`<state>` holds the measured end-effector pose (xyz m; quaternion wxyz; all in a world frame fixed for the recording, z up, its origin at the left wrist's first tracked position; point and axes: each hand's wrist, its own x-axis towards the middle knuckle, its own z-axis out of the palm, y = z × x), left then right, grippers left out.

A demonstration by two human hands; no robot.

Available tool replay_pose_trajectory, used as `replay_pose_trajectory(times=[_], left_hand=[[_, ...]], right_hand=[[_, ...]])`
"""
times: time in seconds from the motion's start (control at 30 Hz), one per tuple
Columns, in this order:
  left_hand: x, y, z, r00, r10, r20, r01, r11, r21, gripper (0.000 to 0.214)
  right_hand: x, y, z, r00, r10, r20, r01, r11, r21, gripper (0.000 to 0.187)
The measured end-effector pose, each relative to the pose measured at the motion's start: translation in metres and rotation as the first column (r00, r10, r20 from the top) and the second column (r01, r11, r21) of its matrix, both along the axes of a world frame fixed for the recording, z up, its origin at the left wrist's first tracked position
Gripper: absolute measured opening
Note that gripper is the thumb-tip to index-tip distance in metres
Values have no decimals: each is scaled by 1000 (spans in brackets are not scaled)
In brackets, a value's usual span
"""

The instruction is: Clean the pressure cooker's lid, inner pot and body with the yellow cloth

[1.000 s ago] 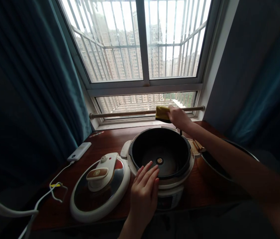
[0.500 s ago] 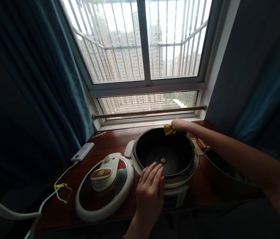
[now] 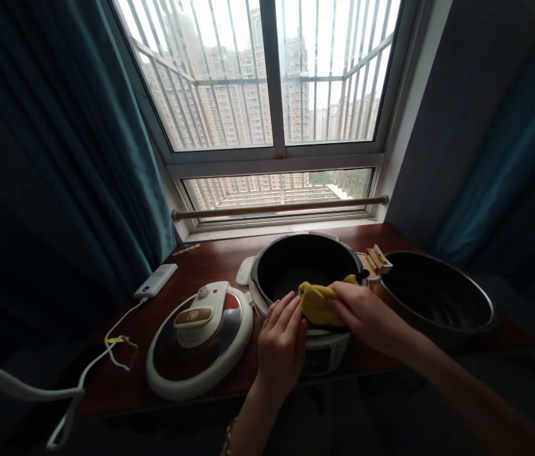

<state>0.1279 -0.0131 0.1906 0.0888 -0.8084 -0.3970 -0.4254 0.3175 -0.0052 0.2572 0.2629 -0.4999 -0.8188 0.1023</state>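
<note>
A white electric pressure cooker (image 3: 258, 303) stands on the table with its dark inside (image 3: 302, 253) uncovered. My right hand (image 3: 365, 310) grips a yellow cloth (image 3: 318, 305), which lies over the cooker's front rim. My left hand (image 3: 282, 339) rests at the front left of that same rim, fingers stretched out and holding nothing, their tips close beside the cloth. Left of the cooker lies its round lid (image 3: 199, 373), with a white rim and a brown-topped handle. The cloth and my hands hide part of the front rim.
To the right stands a dark inner pot (image 3: 438, 288) near the cooker's hinge (image 3: 377, 258). A white power bank (image 3: 156, 280) with a cable (image 3: 87, 380) lies at the left. Behind the reddish-brown table (image 3: 220, 256) are a rail (image 3: 279, 209) and a barred window.
My right hand has carried the yellow cloth from the cooker's far rim to the front rim, beside my left hand. The pot on the right is now less covered by my arm.
</note>
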Motion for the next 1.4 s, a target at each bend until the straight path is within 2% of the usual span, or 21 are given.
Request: replay_pose_trajectory(times=[0.1, 0.17, 0.27, 0.37, 0.43, 0.5, 0.6, 0.7, 0.83, 0.93, 1.03, 1.17, 1.27, 1.4], left_hand=[[-8, -3, -5, 993, -94, 74, 98, 994, -50, 40], [-15, -8, -10, 966, -108, 237, 130, 988, -80, 40], [-23, -22, -18, 834, 74, 547, 13, 988, -153, 41], [-26, -36, -19, 657, 268, 705, -172, 963, -206, 43], [-28, -43, -17, 616, 289, 732, -228, 956, -185, 46], [-31, -48, -16, 651, 285, 704, -235, 957, -170, 50], [-36, -52, -20, 774, 298, 559, -248, 954, -165, 48], [-36, -54, -27, 886, 257, 386, -233, 966, -108, 47], [-21, -54, -29, 960, 186, 211, -186, 982, -20, 52], [-2, -50, -25, 983, 163, 82, -164, 986, 15, 53], [18, -45, -19, 994, 103, -28, -103, 994, 20, 49], [37, -39, -12, 995, 67, -72, -63, 996, 62, 40], [37, -35, -7, 991, 126, -38, -121, 986, 116, 32], [17, -28, -3, 977, 207, -55, -196, 967, 166, 29]], right_hand=[[-25, -23, -25, 990, -41, -132, 65, 981, 183, 19], [-44, -28, -31, 982, -18, -186, 66, 964, 258, 19], [-81, -27, -33, 993, 19, -113, 21, 940, 341, 19], [-122, -18, -39, 997, -13, 81, -25, 894, 448, 23], [-142, -11, -48, 983, -27, 183, -70, 863, 501, 28], [-151, -7, -55, 976, -35, 217, -89, 840, 535, 31], [-140, -7, -56, 991, -13, 134, -61, 843, 535, 26], [-112, -17, -47, 999, 40, 8, -40, 887, 461, 22], [-76, -36, -38, 994, 35, -103, 6, 926, 378, 21], [-55, -47, -42, 988, -7, -155, 64, 928, 366, 27], [-32, -52, -55, 985, -31, -169, 94, 920, 380, 35], [-6, -59, -73, 983, -35, -180, 103, 917, 385, 43], [5, -71, -82, 979, -61, -193, 133, 913, 385, 48], [23, -87, -88, 961, -147, -233, 229, 898, 377, 44]])
